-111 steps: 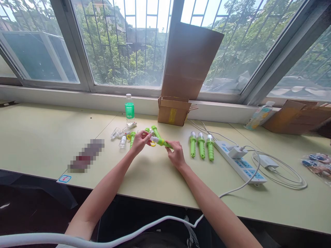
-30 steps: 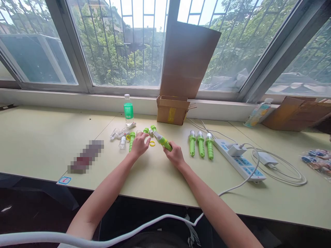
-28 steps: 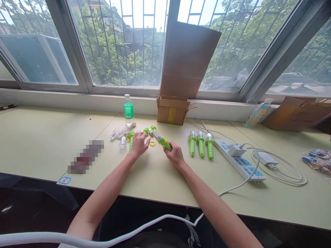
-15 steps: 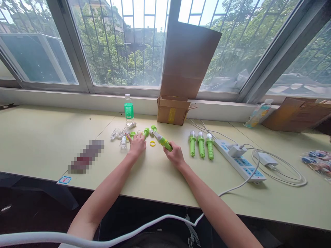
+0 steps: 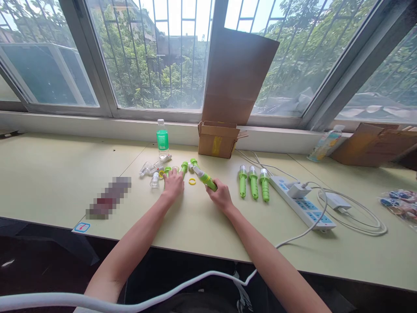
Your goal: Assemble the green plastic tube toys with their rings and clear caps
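In my right hand (image 5: 222,196) is a green torch-shaped plastic tube (image 5: 207,180) with a clear front part, tilted up and to the left. My left hand (image 5: 174,184) is palm down among the loose parts, its fingers drawn together and their tips partly hidden; whatever they pinch I cannot make out. Just beyond those fingers are a clear cap (image 5: 176,168) and a green piece (image 5: 167,170). Another green tube (image 5: 184,167) stands by the left hand, and a green-headed part (image 5: 194,161) lies behind the held tube. Between my hands rests a yellow ring (image 5: 192,181).
Several clear caps (image 5: 154,180) lie left, near a green-labelled bottle (image 5: 162,140). A cardboard box (image 5: 217,140) stands at the back. Three green torch-shaped pieces (image 5: 253,182) are lined up right, beside a power strip (image 5: 302,204) with cables. A white cable (image 5: 176,289) crosses in front.
The fingers of my left hand have drawn in from a wider spread, uncovering a yellow ring beside the green piece. My right hand and its tube have stayed in place.
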`<state>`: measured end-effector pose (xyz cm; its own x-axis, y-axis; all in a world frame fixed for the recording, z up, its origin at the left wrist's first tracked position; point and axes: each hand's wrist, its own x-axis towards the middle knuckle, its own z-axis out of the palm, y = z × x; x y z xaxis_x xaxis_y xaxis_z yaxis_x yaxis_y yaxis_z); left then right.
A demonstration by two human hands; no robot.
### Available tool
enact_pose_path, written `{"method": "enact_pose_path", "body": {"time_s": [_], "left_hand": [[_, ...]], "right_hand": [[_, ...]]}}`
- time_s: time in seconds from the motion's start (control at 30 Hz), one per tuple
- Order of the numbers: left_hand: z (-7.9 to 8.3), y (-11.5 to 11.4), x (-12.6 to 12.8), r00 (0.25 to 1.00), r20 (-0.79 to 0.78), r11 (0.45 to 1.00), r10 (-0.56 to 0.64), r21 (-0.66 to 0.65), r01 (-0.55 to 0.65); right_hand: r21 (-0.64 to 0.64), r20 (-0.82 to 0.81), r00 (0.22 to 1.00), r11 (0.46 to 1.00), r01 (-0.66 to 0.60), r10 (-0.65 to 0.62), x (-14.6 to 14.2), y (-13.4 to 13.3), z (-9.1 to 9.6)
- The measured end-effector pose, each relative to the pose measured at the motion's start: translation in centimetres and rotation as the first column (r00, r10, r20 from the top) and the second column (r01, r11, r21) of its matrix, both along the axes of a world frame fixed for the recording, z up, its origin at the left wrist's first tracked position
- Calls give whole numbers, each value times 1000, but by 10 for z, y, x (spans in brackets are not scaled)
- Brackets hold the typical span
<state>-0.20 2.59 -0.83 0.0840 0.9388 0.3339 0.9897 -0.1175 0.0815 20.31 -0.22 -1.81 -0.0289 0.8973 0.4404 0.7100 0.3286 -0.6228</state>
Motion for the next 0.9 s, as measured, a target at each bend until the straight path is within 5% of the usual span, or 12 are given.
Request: {"method": "enact_pose_path", "body": {"time_s": [0.9], "left_hand": [[6, -4, 4, 999, 12, 998, 46, -34, -46]], "right_hand": [[-7, 15, 1000, 1000, 4, -4, 0, 1, -1]]}}
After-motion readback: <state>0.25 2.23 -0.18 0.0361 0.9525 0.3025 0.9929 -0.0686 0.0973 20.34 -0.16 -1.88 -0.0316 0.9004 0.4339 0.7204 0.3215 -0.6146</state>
